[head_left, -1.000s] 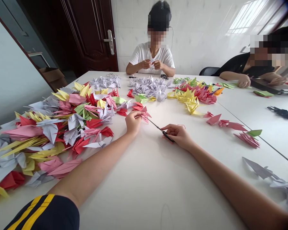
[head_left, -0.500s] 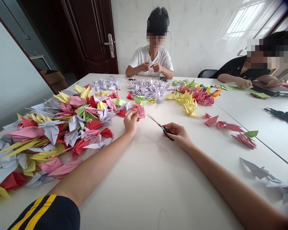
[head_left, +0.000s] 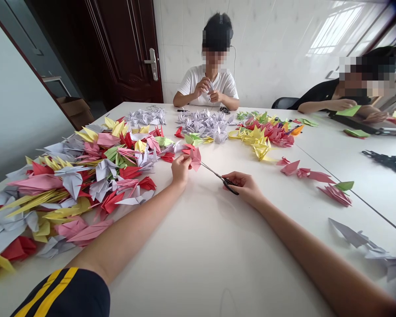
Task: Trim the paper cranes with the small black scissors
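My left hand (head_left: 181,169) pinches a pink paper crane (head_left: 194,158) and holds it just above the white table (head_left: 218,246). My right hand (head_left: 246,185) grips black-handled scissors (head_left: 219,177), whose blades point up and left and reach the crane's lower edge. A large heap of folded cranes (head_left: 79,176) in pink, red, yellow, green and pale lilac lies just left of my left hand.
Across the table a person in a white shirt (head_left: 208,83) handles paper. At the right a person in black (head_left: 336,99) holds a green sheet. Lilac cranes (head_left: 204,123), a yellow and pink pile (head_left: 267,132), loose pink cranes (head_left: 317,178) and grey ones (head_left: 369,251) lie around.
My left hand lifted the pink crane off the table. The scissors opened half a second ago and their blades have now come together at the crane. The person at the right picked up a green sheet.
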Available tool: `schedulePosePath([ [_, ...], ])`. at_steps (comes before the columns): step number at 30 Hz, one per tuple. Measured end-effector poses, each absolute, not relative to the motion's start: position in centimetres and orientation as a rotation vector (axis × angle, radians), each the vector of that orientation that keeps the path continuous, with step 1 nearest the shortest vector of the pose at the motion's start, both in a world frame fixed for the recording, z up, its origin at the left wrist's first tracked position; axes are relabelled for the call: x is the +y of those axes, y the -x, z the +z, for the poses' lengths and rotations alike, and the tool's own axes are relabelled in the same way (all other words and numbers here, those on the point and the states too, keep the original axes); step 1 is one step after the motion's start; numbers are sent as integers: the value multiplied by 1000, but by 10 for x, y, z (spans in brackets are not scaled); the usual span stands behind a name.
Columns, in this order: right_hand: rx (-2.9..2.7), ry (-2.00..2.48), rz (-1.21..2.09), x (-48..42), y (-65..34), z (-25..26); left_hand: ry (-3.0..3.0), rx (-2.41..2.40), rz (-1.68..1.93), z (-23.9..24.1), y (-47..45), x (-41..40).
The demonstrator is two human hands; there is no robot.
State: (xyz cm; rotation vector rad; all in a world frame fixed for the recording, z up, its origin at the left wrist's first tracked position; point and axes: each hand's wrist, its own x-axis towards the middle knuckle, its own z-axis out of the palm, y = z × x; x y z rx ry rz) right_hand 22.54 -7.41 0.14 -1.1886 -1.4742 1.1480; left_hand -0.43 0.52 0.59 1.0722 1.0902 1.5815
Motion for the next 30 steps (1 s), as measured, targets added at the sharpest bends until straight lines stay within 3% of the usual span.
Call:
schedulePosePath([
  [19, -1415, 1220, 1170, -73, -226, 3, -1132, 1142, 1455, 12, 3, 0],
  [22, -1406, 1206, 1166, -71, -228, 1, -1152, 1222, 1679, 15, 3, -3],
  [26, -1429, 1220, 1173, -70, -230, -2, -1277, 1177, 2051, 39, -7, -27],
  [30, -1520, 1282, 1126, -70, -231, -3, -1325, 750, 1738, 99, -27, -92],
])
